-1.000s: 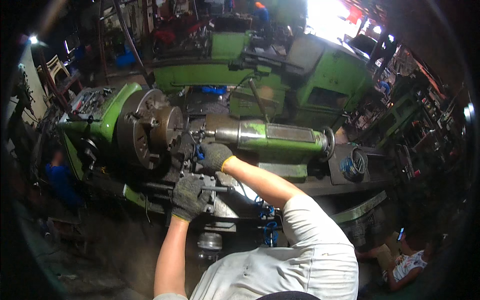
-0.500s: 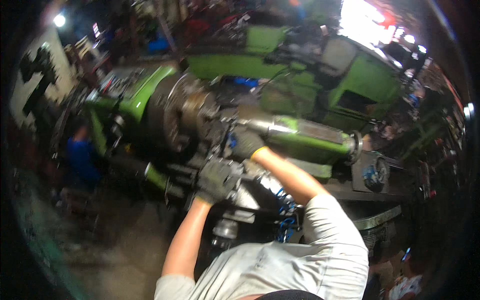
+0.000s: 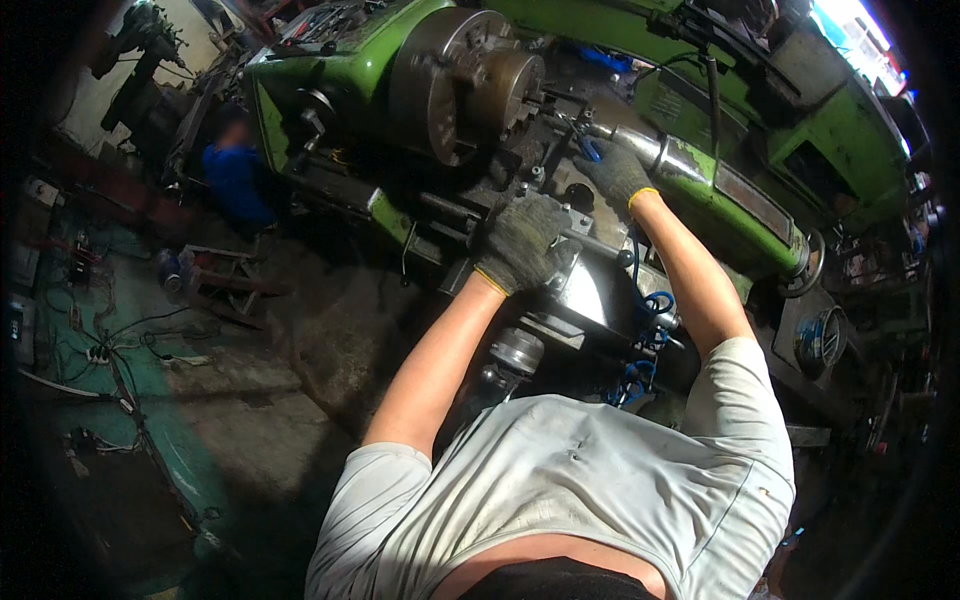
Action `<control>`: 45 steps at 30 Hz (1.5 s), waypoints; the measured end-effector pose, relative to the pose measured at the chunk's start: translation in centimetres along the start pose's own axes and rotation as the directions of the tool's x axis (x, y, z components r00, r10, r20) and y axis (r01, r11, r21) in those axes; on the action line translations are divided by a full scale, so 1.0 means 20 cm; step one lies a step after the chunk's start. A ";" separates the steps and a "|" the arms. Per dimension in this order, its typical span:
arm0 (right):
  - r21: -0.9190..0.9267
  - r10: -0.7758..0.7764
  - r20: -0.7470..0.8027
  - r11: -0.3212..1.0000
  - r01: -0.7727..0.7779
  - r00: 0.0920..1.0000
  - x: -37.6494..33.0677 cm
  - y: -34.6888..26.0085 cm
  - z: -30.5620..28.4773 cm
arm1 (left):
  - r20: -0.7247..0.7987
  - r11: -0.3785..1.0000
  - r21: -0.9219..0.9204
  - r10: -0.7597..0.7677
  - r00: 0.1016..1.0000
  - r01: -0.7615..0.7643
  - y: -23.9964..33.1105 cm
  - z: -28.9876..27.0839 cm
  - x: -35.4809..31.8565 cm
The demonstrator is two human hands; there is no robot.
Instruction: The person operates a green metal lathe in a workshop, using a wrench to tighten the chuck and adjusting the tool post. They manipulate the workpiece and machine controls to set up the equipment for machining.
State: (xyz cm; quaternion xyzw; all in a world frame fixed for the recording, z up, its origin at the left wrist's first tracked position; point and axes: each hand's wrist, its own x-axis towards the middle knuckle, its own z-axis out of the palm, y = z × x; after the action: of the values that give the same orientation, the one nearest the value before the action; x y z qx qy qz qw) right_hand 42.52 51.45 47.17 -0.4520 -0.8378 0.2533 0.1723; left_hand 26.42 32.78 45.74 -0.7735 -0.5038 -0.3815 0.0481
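Gripping the lathe carriage (image 3: 585, 290), left hand (image 3: 522, 243); right hand (image 3: 615, 172) beside the chuck (image 3: 470, 85).

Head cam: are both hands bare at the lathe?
No. The left hand and the right hand each wear a dark knit work glove with a yellow cuff as they rest on the green lathe.

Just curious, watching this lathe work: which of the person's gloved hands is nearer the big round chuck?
Right. The right hand reaches beside the chuck; the left hand rests lower on the carriage.
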 end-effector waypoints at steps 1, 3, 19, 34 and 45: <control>-0.028 0.000 0.003 1.000 0.000 1.000 0.02 0.00 -0.01 | -0.012 1.000 -0.004 0.010 1.000 -0.010 -0.01 0.01 0.00; -0.068 -0.020 0.002 0.997 0.020 1.000 0.04 0.03 0.00 | -0.037 0.999 -0.011 0.030 0.999 -0.030 -0.03 0.02 -0.01; -0.166 -0.019 -0.021 0.986 0.015 1.000 0.05 -0.04 0.05 | -0.016 0.999 0.032 0.010 1.000 -0.010 -0.02 0.02 -0.01; -0.242 -0.123 -0.035 0.964 0.111 0.992 -0.03 -0.04 0.08 | -0.062 1.000 0.010 0.019 0.998 -0.019 -0.04 0.06 -0.04; 0.396 0.310 -0.427 0.909 -0.132 0.850 -0.75 0.34 -0.12 | -0.185 0.999 -0.009 0.042 0.982 -0.044 -0.07 0.03 0.04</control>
State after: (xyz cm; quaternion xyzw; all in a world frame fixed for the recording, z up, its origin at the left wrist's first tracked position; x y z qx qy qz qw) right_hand 56.20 42.60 44.33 -0.5570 -0.6507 0.2974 0.4218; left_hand 25.88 34.26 45.29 -0.7457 -0.4779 -0.4537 0.0977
